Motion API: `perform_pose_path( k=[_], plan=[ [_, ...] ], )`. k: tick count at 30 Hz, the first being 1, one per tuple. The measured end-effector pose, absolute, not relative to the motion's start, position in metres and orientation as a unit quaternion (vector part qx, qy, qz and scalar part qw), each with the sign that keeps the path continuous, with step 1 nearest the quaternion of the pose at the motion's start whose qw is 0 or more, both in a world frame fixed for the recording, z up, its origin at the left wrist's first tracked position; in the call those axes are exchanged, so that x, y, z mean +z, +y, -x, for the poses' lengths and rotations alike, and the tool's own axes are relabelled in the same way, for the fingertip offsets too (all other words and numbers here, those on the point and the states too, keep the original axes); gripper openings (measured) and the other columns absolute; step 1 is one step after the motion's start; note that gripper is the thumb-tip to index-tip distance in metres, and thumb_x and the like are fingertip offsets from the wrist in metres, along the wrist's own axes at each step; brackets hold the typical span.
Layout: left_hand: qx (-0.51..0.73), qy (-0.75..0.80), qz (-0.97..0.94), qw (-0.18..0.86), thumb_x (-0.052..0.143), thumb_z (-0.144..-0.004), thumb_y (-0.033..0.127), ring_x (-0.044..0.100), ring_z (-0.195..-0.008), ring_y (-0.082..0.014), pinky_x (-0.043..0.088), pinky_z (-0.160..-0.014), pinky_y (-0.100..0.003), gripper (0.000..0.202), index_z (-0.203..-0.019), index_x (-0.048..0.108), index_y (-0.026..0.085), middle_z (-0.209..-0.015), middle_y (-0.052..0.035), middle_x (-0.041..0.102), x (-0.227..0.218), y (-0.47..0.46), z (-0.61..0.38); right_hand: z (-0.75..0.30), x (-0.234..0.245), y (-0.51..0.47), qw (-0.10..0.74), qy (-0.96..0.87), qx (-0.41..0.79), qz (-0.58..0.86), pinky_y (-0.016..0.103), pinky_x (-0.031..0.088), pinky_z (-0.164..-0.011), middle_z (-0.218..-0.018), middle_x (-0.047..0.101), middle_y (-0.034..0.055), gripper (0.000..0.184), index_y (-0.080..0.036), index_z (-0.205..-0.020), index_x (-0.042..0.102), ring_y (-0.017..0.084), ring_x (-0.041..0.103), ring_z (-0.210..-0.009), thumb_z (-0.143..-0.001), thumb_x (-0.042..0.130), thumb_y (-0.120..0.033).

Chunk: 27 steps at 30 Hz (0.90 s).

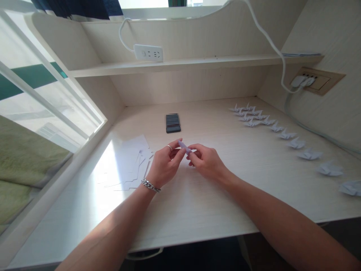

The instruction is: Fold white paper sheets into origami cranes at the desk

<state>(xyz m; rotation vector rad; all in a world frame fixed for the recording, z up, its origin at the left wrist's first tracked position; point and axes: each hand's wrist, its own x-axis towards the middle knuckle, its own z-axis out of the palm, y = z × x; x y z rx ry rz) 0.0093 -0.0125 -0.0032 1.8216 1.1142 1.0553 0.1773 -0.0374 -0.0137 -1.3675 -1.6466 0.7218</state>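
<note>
Between my two hands, above the middle of the desk, is a small piece of folded white paper [184, 146], narrow and pointed at its upper left end. My left hand [168, 160] pinches it from the left with thumb and fingers; a ring and a chain bracelet show on this hand and wrist. From the right, my right hand [207, 160] grips the lower end of the same paper between thumb and fingertips. The fingers hide part of the folds. Several folded paper cranes [296, 143] stand in a line along the desk's right side.
Loose white paper sheets [128, 162] lie left of my hands in bright sunlight. A dark phone [173, 123] rests behind my hands. On the shelf [191, 64] stands a white power strip [148, 53]; its white cable [267, 37] runs to a wall socket [324, 81] at right.
</note>
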Motion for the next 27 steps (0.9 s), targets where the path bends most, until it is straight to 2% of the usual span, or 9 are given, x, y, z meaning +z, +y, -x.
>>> perform_pose_path(
  k=[5, 13, 19, 21, 24, 27],
  plan=[
    [0.408, 0.428, -0.717, 0.369, 0.063, -0.086, 0.041, 0.070, -0.098, -0.0234, 0.054, -0.088, -0.032, 0.050, -0.130, 0.059, 0.017, -0.104, -0.0089, 0.075, 0.002, -0.018, -0.012, -0.177, -0.014, -0.037, 0.425, -0.663, 0.260, 0.559, 0.026, 0.050, -0.061, -0.077, 0.073, 0.0026, 0.019, -0.022, -0.098, 0.069, 0.017, 0.068, -0.065, -0.088, 0.054, -0.026],
    [0.413, 0.399, -0.745, 0.340, 0.063, -0.086, 0.034, 0.072, -0.089, -0.0213, 0.057, -0.085, -0.032, 0.045, -0.126, 0.063, 0.013, -0.101, -0.0104, 0.075, 0.013, -0.028, -0.018, -0.177, -0.009, -0.038, 0.454, -0.657, 0.233, 0.554, 0.026, 0.046, -0.065, -0.082, 0.074, 0.0026, 0.021, -0.022, -0.091, 0.072, 0.018, 0.066, -0.073, -0.089, 0.052, -0.028],
    [0.408, 0.402, -0.724, 0.385, 0.068, -0.082, 0.036, 0.069, -0.101, -0.0236, 0.055, -0.091, -0.036, 0.052, -0.129, 0.060, 0.014, -0.116, -0.0125, 0.071, 0.008, -0.025, -0.016, -0.177, -0.009, -0.039, 0.477, -0.654, 0.200, 0.552, 0.027, 0.045, -0.066, -0.083, 0.074, 0.0027, 0.021, -0.021, -0.092, 0.073, 0.017, 0.065, -0.073, -0.089, 0.053, -0.029],
    [0.408, 0.411, -0.714, 0.394, 0.067, -0.082, 0.036, 0.069, -0.101, -0.0237, 0.054, -0.092, -0.036, 0.048, -0.125, 0.063, 0.015, -0.120, -0.0126, 0.069, 0.006, -0.024, -0.016, -0.177, -0.009, -0.040, 0.480, -0.660, 0.172, 0.552, 0.028, 0.046, -0.067, -0.086, 0.075, 0.0034, 0.021, -0.021, -0.094, 0.073, 0.018, 0.066, -0.074, -0.089, 0.053, -0.026],
    [0.407, 0.437, -0.711, 0.371, 0.064, -0.083, 0.034, 0.070, -0.087, -0.0210, 0.056, -0.081, -0.033, 0.032, -0.109, 0.070, 0.016, -0.121, -0.0116, 0.069, 0.004, -0.023, -0.018, -0.175, -0.009, -0.042, 0.466, -0.685, 0.128, 0.545, 0.028, 0.047, -0.069, -0.088, 0.076, 0.0037, 0.025, -0.023, -0.101, 0.073, 0.019, 0.067, -0.074, -0.089, 0.051, -0.022],
    [0.426, 0.471, -0.695, 0.336, 0.061, -0.083, 0.030, 0.064, -0.065, -0.0161, 0.052, -0.063, -0.029, 0.033, -0.111, 0.070, 0.016, -0.096, -0.0066, 0.075, 0.003, -0.022, -0.021, -0.171, -0.011, -0.043, 0.448, -0.709, 0.099, 0.536, 0.029, 0.050, -0.071, -0.092, 0.076, 0.0053, 0.030, -0.022, -0.109, 0.071, 0.020, 0.068, -0.077, -0.088, 0.050, -0.019]
  ],
)
